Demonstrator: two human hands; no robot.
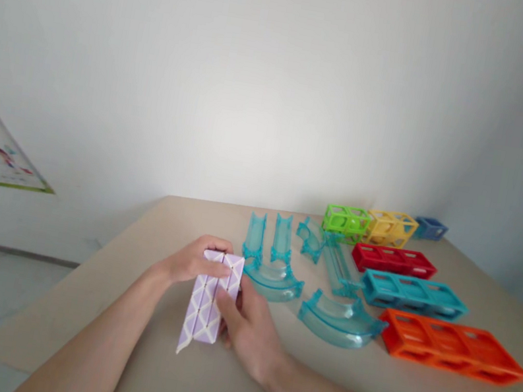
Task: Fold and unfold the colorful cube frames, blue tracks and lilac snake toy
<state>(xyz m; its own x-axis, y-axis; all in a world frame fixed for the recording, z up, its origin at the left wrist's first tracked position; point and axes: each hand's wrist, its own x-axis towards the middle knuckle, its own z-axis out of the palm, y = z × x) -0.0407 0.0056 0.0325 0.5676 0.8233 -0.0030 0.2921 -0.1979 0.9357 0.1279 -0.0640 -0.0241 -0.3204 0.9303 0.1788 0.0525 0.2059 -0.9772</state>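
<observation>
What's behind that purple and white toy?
Behind the toy, bits of the left hand show past its top edge, bits of the right hand past its right side, and the table beyond. The toy hides its own back and whatever touches it there.

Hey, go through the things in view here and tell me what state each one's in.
Purple-and-white puzzle: folded into side-by-side strips, one tip jutting out
Left hand: closed on the puzzle
Right hand: closed on the puzzle
Clear blue track pieces: lying loose, not held
Red frame: lying lengthwise, not held
Orange frame: lying lengthwise, not held
</observation>
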